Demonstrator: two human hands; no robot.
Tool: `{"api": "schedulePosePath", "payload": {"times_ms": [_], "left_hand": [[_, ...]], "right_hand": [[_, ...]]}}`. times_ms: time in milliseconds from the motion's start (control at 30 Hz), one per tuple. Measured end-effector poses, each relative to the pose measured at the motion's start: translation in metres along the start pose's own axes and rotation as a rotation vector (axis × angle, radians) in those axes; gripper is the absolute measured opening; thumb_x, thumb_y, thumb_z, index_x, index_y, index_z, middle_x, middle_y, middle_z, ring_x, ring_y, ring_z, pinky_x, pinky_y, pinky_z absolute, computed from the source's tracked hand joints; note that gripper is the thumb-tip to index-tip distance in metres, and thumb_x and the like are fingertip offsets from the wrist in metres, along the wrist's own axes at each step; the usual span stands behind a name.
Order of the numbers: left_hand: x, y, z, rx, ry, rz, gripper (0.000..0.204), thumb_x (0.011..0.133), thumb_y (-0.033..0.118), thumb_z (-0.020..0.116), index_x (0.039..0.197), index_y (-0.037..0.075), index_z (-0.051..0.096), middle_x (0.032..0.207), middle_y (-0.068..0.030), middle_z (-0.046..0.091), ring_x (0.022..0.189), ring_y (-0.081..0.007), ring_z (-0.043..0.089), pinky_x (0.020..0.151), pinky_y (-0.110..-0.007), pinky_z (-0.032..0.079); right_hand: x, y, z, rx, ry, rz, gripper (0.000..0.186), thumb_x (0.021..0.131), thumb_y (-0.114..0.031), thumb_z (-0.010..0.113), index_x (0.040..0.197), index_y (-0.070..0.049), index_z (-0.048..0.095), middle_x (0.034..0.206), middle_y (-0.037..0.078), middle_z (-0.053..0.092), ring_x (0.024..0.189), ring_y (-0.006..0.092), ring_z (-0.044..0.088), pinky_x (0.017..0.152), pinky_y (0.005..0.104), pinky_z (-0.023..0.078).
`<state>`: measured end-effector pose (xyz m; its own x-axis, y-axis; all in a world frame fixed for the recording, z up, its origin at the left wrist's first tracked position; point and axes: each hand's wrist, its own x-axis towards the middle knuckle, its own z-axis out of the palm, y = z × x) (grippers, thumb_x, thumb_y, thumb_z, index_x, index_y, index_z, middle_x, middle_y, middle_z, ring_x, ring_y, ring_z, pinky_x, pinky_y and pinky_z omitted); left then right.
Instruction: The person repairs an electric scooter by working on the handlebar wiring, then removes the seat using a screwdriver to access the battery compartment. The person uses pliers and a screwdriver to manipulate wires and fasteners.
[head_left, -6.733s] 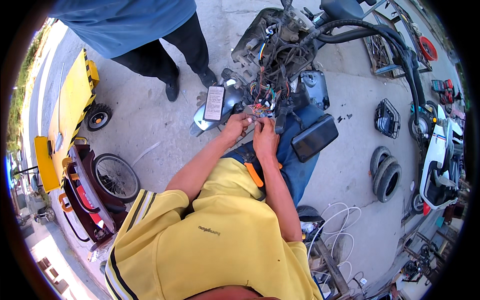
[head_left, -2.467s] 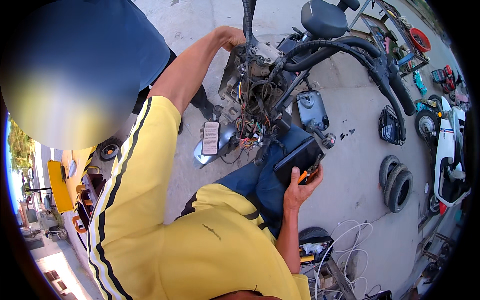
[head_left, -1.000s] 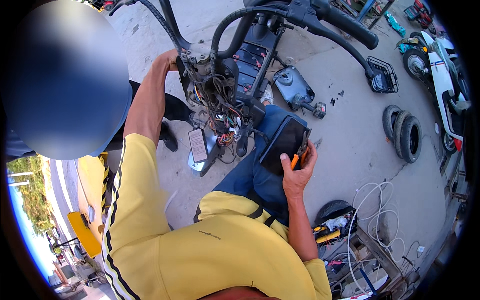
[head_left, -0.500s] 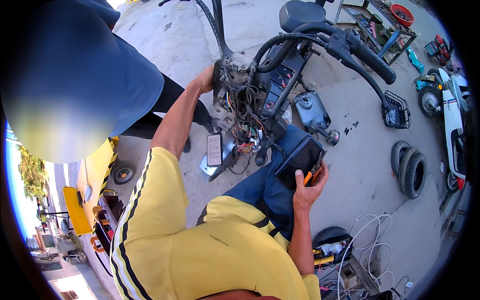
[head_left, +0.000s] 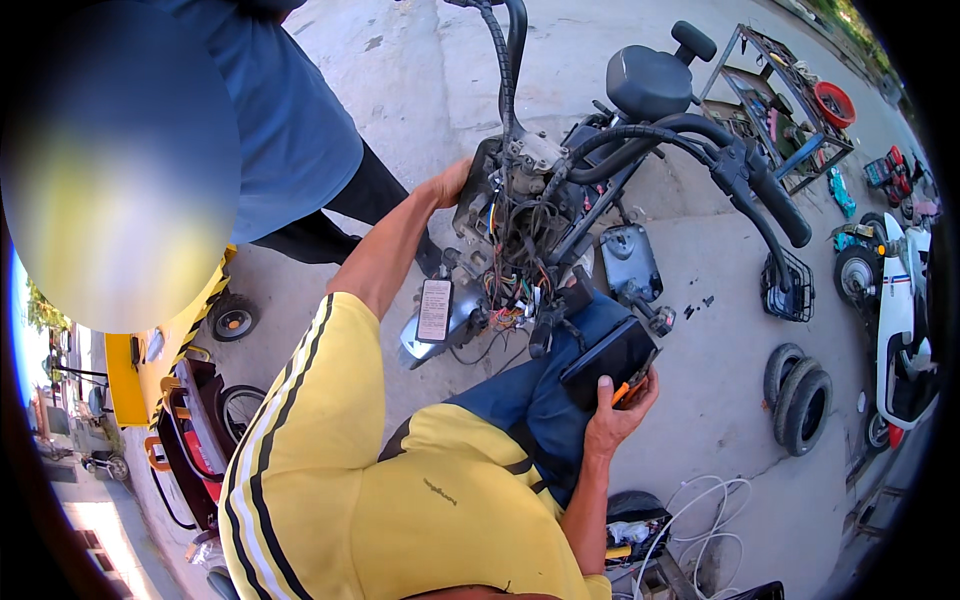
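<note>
The dark plastic shell (head_left: 479, 198) at far centre is apparently steadied by the left hand (head_left: 451, 184), whose grip cannot be told; orange-handled metal pliers (head_left: 630, 387) are held in the right hand (head_left: 613, 424). Next, firm support seems needed.

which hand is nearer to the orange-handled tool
Right. The right hand holds the orange-handled tool. The left hand is well apart from it, farther up and to the left in the view, at the edge of a dark panel.
</note>
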<state>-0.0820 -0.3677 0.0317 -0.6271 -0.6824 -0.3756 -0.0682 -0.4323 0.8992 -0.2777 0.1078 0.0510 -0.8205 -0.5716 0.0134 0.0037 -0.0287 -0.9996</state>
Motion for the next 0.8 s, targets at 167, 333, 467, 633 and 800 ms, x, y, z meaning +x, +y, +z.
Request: {"api": "schedulePosePath", "payload": {"times_ms": [167,333,467,633,800], "left_hand": [[0.015,-0.018,-0.033,0.023,-0.031,-0.111,0.034,0.103,0.033,0.062,0.123,0.007,0.071,0.116,-0.0076,0.076,0.096,-0.0178,0.074,0.089,-0.037,0.059],[0.015,-0.028,-0.018,-0.014,-0.031,-0.097,0.019,0.097,0.021,0.068,0.109,0.008,0.073,0.095,-0.0064,0.077,0.078,-0.0155,0.073,0.070,-0.037,0.062],[0.028,-0.038,-0.042,0.043,-0.087,-0.142,0.020,0.093,0.017,0.072,0.109,0.006,0.074,0.096,-0.0075,0.077,0.076,-0.0173,0.073,0.070,-0.037,0.062],[0.024,-0.041,-0.038,-0.063,-0.052,-0.147,0.018,0.094,0.018,0.071,0.109,0.007,0.074,0.100,-0.0077,0.077,0.079,-0.0174,0.073,0.071,-0.037,0.062],[0.006,-0.005,-0.010,-0.185,0.007,-0.065,0.036,0.101,0.038,0.061,0.117,0.008,0.074,0.109,-0.0079,0.078,0.092,-0.0162,0.073,0.086,-0.038,0.060]], "right_hand": [[-0.002,-0.004,0.001,-0.011,0.016,0.013,0.075,0.092,-0.009,0.078,0.154,0.001,0.036,0.150,0.017,0.047,0.140,0.0269,0.047,0.121,0.0377,0.033],[0.002,0.002,-0.003,-0.014,0.014,0.002,0.076,0.092,-0.010,0.079,0.154,0.000,0.036,0.149,0.016,0.048,0.139,0.0262,0.046,0.120,0.0369,0.034],[0.001,0.002,-0.003,-0.023,0.009,0.003,0.077,0.092,-0.011,0.079,0.154,0.000,0.036,0.149,0.015,0.048,0.140,0.0258,0.046,0.120,0.0367,0.033],[0.001,0.001,-0.001,-0.026,0.012,0.011,0.077,0.092,-0.011,0.079,0.154,0.000,0.036,0.149,0.015,0.048,0.140,0.0259,0.046,0.121,0.0372,0.033],[0.001,-0.001,0.000,-0.007,0.016,0.037,0.076,0.090,-0.002,0.076,0.154,0.002,0.035,0.150,0.016,0.045,0.141,0.0278,0.044,0.121,0.0395,0.032]]}}
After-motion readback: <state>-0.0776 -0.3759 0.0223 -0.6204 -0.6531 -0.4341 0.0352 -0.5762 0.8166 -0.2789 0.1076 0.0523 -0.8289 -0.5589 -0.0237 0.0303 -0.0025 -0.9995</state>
